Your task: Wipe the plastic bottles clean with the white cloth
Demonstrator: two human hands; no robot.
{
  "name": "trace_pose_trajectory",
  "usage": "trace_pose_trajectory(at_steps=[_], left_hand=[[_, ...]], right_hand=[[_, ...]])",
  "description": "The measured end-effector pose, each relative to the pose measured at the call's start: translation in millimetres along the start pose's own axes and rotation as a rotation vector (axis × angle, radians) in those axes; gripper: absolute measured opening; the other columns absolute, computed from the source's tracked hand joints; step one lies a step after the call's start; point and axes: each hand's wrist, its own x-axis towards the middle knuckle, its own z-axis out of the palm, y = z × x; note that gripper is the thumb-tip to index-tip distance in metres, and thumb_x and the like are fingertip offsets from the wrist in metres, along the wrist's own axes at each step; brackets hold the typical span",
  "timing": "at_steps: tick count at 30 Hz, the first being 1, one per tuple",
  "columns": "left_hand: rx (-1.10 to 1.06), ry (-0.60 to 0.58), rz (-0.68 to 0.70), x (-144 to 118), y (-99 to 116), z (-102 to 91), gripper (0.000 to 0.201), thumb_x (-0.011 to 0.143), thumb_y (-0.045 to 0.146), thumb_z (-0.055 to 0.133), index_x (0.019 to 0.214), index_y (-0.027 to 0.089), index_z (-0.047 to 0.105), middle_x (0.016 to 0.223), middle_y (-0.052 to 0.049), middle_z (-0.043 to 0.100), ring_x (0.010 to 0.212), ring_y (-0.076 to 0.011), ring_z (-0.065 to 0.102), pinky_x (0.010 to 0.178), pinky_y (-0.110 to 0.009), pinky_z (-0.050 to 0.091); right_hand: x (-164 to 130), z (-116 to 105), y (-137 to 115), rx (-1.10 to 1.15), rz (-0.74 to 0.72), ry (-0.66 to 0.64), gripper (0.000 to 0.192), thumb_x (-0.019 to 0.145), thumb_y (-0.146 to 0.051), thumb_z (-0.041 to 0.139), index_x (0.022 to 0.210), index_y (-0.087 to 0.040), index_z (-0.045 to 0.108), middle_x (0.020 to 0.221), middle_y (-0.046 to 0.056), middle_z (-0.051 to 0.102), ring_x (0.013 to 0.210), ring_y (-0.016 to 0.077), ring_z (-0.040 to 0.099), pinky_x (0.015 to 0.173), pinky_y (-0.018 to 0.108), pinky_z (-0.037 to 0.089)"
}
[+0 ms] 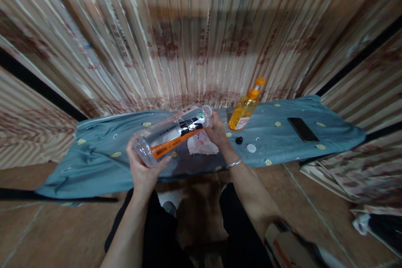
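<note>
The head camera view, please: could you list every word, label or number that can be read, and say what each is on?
No text can be read.
Clear bottle, held in the left hand and right hand: black and orange label with white print, too blurred.
Orange bottle: white label, too small.
Curtain: reddish printed marks, too blurred.
Phone: dark screen, no text.

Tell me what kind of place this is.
Probably a makeshift home workspace: a low bench under a blue cloth, striped curtains behind, and a soap bottle and phone on it.
</note>
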Motion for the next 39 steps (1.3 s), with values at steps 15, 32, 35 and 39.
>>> trace_pose_trajectory(at_steps=[15, 32, 35, 39], left_hand=[[-0.026, 0.007, -0.016, -0.6, -0.1, 0.2, 0.105, 0.049, 0.061, 0.101, 0.134, 0.023, 0.051, 0.135, -0.014, 0.061, 0.132, -0.0343, 0.062, 0.121, -0.053, 0.046], [-0.031, -0.005, 0.0, -0.3, 0.7, 0.6, 0.105, 0.051, 0.061, 0.1, 0.134, 0.023, 0.051, 0.136, -0.014, 0.059, 0.131, -0.0341, 0.061, 0.121, -0.053, 0.045], [-0.026, 0.004, 0.011, -0.4, 1.2, 0.3, 0.104, 0.05, 0.059, 0.101, 0.135, 0.023, 0.051, 0.135, -0.013, 0.06, 0.13, -0.0332, 0.062, 0.122, -0.053, 0.044], [-0.031, 0.004, 0.001, -1.3, 1.3, 0.6, 0.102, 0.052, 0.058, 0.1, 0.135, 0.024, 0.052, 0.135, -0.013, 0.061, 0.131, -0.0333, 0.062, 0.12, -0.051, 0.047]], right_hand=[[0.9, 1.8, 1.4, 0.028, -0.006, 0.02, 0.04, 0.097, -0.042, 0.058, 0.127, -0.016, 0.057, 0.113, 0.019, 0.08, 0.106, 0.0357, 0.079, 0.09, 0.046, 0.063], [0.4, -0.3, -1.6, 0.068, 0.004, 0.03, 0.039, 0.094, -0.039, 0.058, 0.126, -0.018, 0.058, 0.114, 0.018, 0.079, 0.106, 0.0356, 0.078, 0.091, 0.046, 0.063], [0.4, -1.1, -2.8, 0.061, 0.014, 0.026, 0.04, 0.094, -0.04, 0.059, 0.126, -0.017, 0.058, 0.113, 0.019, 0.08, 0.106, 0.0363, 0.078, 0.09, 0.047, 0.063], [0.7, -1.3, -2.4, 0.05, 0.021, 0.017, 0.04, 0.093, -0.04, 0.059, 0.126, -0.017, 0.057, 0.112, 0.019, 0.08, 0.106, 0.0363, 0.078, 0.09, 0.047, 0.063]])
